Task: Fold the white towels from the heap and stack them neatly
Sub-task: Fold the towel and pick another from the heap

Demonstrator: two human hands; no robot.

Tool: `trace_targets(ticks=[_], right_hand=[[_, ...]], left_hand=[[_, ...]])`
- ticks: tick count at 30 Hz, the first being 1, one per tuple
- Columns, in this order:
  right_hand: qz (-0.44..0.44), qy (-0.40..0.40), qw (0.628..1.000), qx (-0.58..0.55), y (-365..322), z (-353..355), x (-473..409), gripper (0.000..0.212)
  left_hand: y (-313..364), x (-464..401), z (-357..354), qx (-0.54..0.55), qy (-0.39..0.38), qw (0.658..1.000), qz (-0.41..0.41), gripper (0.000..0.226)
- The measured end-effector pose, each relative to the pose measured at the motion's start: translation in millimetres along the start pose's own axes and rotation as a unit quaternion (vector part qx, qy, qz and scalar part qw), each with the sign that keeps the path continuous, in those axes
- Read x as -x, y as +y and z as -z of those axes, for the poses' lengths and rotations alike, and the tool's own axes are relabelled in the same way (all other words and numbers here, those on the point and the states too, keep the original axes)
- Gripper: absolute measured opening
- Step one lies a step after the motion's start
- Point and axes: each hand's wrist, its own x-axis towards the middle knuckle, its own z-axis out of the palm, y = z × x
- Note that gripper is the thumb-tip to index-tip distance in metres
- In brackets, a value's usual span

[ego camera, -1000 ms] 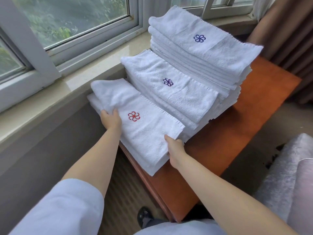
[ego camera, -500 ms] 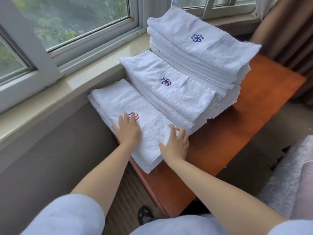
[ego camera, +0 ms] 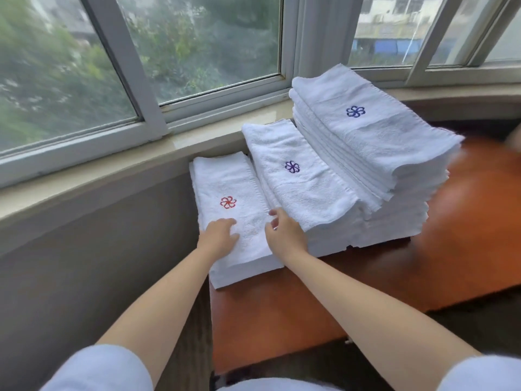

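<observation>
Three stacks of folded white towels stand on an orange-brown table (ego camera: 310, 306) under the window. The low left stack (ego camera: 225, 187) has a red flower mark on top. The middle stack (ego camera: 298, 182) carries a purple flower, and the tall right stack (ego camera: 375, 131) a blue one. My left hand (ego camera: 218, 234) rests flat on the near end of the low stack's top towel. My right hand (ego camera: 283, 234) lies on the same towel's right edge, fingers loosely bent, beside the middle stack. No unfolded heap is in view.
A stone window sill (ego camera: 118, 176) and window frames run behind the stacks. A grey wall (ego camera: 84, 277) drops below the sill at left. The table's bare orange top extends to the right and toward me.
The view has lifted toward the window. Both hands slid back toward the near end of the red-flower towel, which now lies flat and squared on its stack.
</observation>
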Motion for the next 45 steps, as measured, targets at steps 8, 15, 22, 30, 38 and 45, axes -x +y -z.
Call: trace_targets(ticks=[8,15,22,30,38,45], right_hand=[[0.027,0.125,0.992,-0.007,2.3,83.8,-28.4,0.018],[-0.037,0.247,0.968,-0.021,33.8,138.5,-46.6,0.014],[-0.298,0.323,0.814,-0.38,87.2,144.8,-56.1,0.02],[-0.354,0.335,0.789,-0.374,160.5,181.3,-54.3,0.032],[-0.331,0.368,0.729,-0.472,167.9,229.4,-97.8,0.043],[-0.312,0.482,0.73,-0.371,148.3,210.2,-79.8,0.034]], left_hand=[[66.8,6.9,39.0,0.259,0.031,0.965,0.039,0.016],[142.9,-25.3,58.9,0.394,-0.03,0.918,-0.014,0.014],[219.2,-58.3,33.8,0.542,-0.14,0.824,0.091,0.01],[289.3,-66.6,-12.1,0.612,-0.274,0.727,0.144,0.06],[313.8,-73.9,-19.0,0.535,-0.227,0.803,0.134,0.053],[311.2,-71.1,8.5,0.669,-0.216,0.708,0.064,0.018]])
